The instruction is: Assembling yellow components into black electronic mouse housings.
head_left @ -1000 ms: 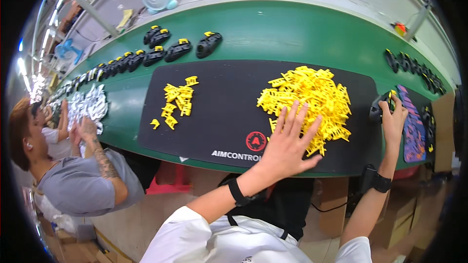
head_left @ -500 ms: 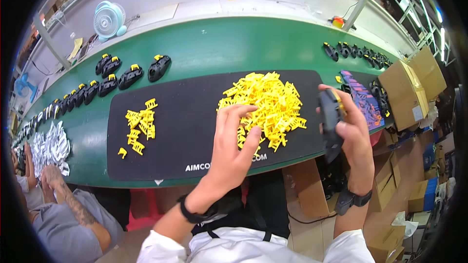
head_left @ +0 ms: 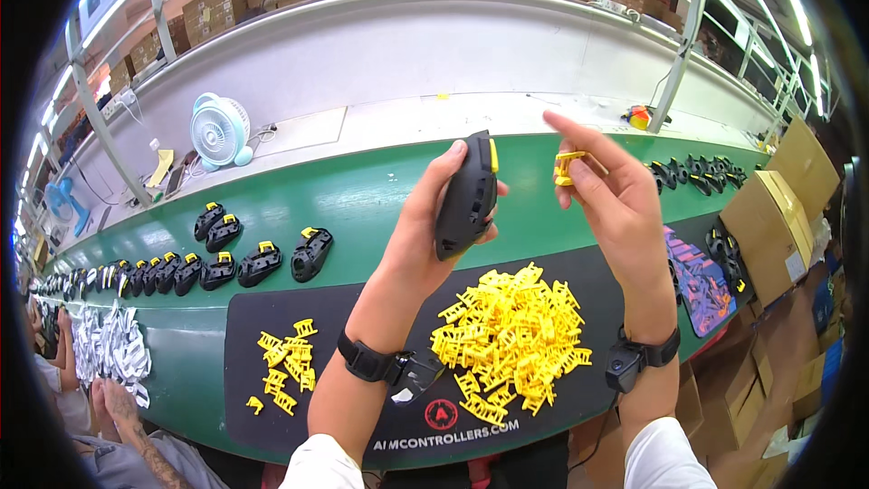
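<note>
My left hand [head_left: 418, 222] is wrapped round a black curved plastic shell [head_left: 467, 201], held tilted above the bench. A yellow strip shows along the shell's upper right edge. To its right, my right hand [head_left: 625, 208] pinches a small yellow plastic clip [head_left: 568, 166] between thumb and fingers, its index finger stretched out and a little blurred. Clip and shell are apart. Beneath my hands, a big heap of the same yellow clips [head_left: 516, 335] lies on a black mat [head_left: 362, 435]. A smaller group of yellow clips [head_left: 294, 353] sits at the mat's left.
Black shells with yellow parts [head_left: 261, 263] line the green bench [head_left: 380, 190] at left; more shells [head_left: 701, 174] stand far right. A fan [head_left: 220, 131] is at the back left, a cardboard box [head_left: 768, 226] at right. Another person's hands [head_left: 113, 398] are near silvery pieces [head_left: 113, 349].
The black shell has passed from my right hand to my left. My right hand now holds a yellow clip. Both hands are raised farther out, and the view has tipped up.
</note>
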Motion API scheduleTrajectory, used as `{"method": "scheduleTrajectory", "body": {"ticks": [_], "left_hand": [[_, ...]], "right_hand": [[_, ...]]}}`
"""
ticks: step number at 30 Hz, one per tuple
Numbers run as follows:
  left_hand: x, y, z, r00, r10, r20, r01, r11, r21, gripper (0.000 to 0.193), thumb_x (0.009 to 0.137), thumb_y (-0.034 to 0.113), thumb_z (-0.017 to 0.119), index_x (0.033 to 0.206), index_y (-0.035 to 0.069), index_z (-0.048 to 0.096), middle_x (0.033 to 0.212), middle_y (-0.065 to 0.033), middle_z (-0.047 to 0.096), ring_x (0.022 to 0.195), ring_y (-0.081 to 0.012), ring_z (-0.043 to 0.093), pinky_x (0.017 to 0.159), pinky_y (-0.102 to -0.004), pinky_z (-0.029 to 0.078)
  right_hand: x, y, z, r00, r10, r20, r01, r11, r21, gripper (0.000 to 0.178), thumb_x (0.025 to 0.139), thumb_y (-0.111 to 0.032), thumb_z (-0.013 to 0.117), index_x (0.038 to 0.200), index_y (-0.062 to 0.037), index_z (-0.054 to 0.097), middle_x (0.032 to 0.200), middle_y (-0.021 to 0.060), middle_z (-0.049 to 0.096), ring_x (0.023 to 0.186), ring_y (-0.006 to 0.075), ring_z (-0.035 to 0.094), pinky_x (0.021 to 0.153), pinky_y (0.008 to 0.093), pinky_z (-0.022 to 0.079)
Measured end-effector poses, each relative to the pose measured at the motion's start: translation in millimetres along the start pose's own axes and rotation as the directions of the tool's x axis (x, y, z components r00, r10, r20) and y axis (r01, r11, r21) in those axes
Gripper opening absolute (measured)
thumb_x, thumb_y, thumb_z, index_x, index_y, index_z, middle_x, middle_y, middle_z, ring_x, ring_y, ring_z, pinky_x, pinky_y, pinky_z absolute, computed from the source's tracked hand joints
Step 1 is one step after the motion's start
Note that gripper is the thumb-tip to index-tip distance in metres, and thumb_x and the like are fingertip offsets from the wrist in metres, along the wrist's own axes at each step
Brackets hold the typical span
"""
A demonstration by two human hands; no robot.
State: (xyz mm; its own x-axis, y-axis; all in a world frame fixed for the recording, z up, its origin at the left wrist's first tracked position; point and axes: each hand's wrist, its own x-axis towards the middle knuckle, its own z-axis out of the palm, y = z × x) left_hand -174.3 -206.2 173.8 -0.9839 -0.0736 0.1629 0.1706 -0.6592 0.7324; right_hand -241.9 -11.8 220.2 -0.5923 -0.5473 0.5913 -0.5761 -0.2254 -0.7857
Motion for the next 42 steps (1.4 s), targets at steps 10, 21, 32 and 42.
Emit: {"method": "scheduleTrajectory", "body": {"ticks": [10, 21, 32, 42], "left_hand": [[48, -10, -52, 0.995, 0.003, -0.097, -0.011, 0.996, -0.085, 0.043, 0.107, 0.045, 0.037, 0.123, 0.008, 0.053, 0.109, -0.0186, 0.066, 0.097, -0.0303, 0.069, 0.086, -0.052, 0.059], [47, -25, -34, 0.964, 0.26, 0.056, -0.265, 0.957, 0.12, 0.046, 0.108, 0.041, 0.041, 0.136, 0.004, 0.045, 0.123, -0.0111, 0.061, 0.117, -0.0208, 0.06, 0.102, -0.0389, 0.047], [34, -34, -25, 0.927, 0.34, 0.16, -0.375, 0.853, 0.364, 0.071, 0.102, 0.035, 0.061, 0.153, -0.001, 0.028, 0.14, -0.0121, 0.046, 0.129, -0.0201, 0.049, 0.109, -0.0362, 0.041], [39, -43, -26, 0.903, 0.378, 0.206, -0.428, 0.841, 0.33, 0.071, 0.101, 0.027, 0.063, 0.155, 0.002, 0.023, 0.142, -0.0126, 0.043, 0.131, -0.0204, 0.047, 0.112, -0.0361, 0.037]], "right_hand": [[34, 68, 1, 0.963, 0.197, -0.183, -0.153, 0.961, 0.23, 0.024, 0.095, -0.004, 0.068, 0.115, 0.0077, 0.063, 0.105, 0.0107, 0.067, 0.101, 0.019, 0.07, 0.088, 0.0295, 0.058], [30, 71, -14, 0.991, 0.13, 0.035, -0.134, 0.929, 0.344, 0.012, 0.095, -0.001, 0.064, 0.107, 0.0016, 0.062, 0.098, 0.0064, 0.064, 0.087, 0.0116, 0.064, 0.068, 0.0242, 0.051], [23, 66, 7, 0.991, 0.111, -0.076, -0.112, 0.994, -0.011, 0.01, 0.09, -0.002, 0.07, 0.1, -0.0006, 0.07, 0.091, 0.0054, 0.072, 0.085, 0.0086, 0.067, 0.067, 0.0245, 0.054], [25, 72, 21, 0.925, -0.281, -0.256, 0.155, 0.894, -0.421, 0.012, 0.081, 0.001, 0.076, 0.092, -0.0044, 0.073, 0.082, 0.0057, 0.071, 0.07, 0.0152, 0.069, 0.056, 0.0266, 0.051]]}}
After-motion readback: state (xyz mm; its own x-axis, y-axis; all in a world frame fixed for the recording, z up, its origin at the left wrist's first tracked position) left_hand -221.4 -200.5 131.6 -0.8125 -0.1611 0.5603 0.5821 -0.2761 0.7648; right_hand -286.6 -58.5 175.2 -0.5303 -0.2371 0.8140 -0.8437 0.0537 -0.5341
